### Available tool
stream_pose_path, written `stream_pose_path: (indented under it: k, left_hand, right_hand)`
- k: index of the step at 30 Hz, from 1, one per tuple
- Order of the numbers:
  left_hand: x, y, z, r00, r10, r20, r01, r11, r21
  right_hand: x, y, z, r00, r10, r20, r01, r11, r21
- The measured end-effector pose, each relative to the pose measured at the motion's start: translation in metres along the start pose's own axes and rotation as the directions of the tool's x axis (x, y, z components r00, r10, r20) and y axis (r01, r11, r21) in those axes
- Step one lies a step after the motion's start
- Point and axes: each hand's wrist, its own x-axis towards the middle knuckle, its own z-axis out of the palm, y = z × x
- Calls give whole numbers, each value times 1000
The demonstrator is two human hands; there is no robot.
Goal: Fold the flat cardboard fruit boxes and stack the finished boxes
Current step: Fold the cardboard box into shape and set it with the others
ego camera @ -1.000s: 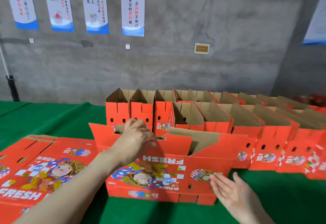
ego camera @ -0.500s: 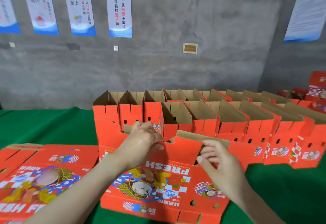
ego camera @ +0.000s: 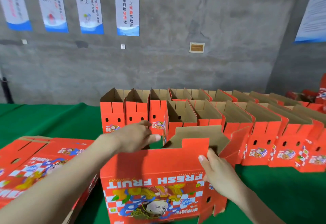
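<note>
A red cardboard fruit box (ego camera: 155,167) stands half opened on the green table in front of me, its printed "FRESH FRUIT" face toward me and upside down. Its brown inside shows at the top, with a red tab sticking up. My left hand (ego camera: 135,137) reaches over the box's upper left edge, fingers stretched to the right above the opening, and seems to hold nothing. My right hand (ego camera: 217,169) grips the box's upper right corner, thumb on the front panel and fingers round the side. A stack of flat boxes (ego camera: 35,162) lies at the left.
Several folded open boxes (ego camera: 194,112) stand in rows behind the box and run off to the right. The green table cloth (ego camera: 282,192) shows at the right front and far left. A grey wall with posters (ego camera: 127,8) rises behind the table.
The box has gone from nearly flat to standing open. My right hand moved from the top edge to the right corner. My left hand let go of the flap and now stretches over the opening.
</note>
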Motion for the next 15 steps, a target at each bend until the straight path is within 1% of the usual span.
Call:
stream_pose_path:
  k: [3, 5, 6, 7, 8, 10, 11, 12, 13, 15]
  left_hand:
    - [-5, -13, -16, 987, -50, 153, 57, 997, -45]
    - [-8, -19, -19, 968, -82, 238, 119, 982, -144]
    - [-10, -22, -18, 964, -94, 249, 148, 967, -205]
    - [-12, -23, -15, 966, -117, 232, 175, 953, -247]
    - [-12, -26, -12, 972, -154, 180, 198, 944, -264]
    - [-11, -33, -4, 978, -209, 6, 205, 954, -219]
    - [-10, -37, -1, 969, -231, -87, 211, 957, -198]
    - [-11, -41, 3, 949, -274, -154, 236, 945, -224]
    - [-12, -44, 7, 924, -327, -198, 264, 920, -288]
    - [-13, -47, 14, 869, -421, -260, 310, 872, -378]
  right_hand:
    - [-5, 8, 1, 999, -12, -32, 14, 999, 47]
    - [-8, 12, 2, 998, -13, -55, 17, 996, 89]
    - [-9, 14, 2, 997, -7, -74, 15, 994, 110]
    - [-10, 16, 2, 995, -1, -102, 14, 992, 129]
    - [-11, 19, 1, 990, 5, -140, 14, 990, 140]
    - [-12, 26, -2, 971, 12, -237, 18, 992, 126]
    - [-13, 29, -5, 955, 10, -297, 27, 992, 120]
    - [-15, 32, -7, 935, 13, -353, 34, 991, 126]
    - [-18, 34, -9, 919, 36, -392, 26, 988, 152]
    - [-20, 39, -12, 900, 103, -423, 2, 971, 240]
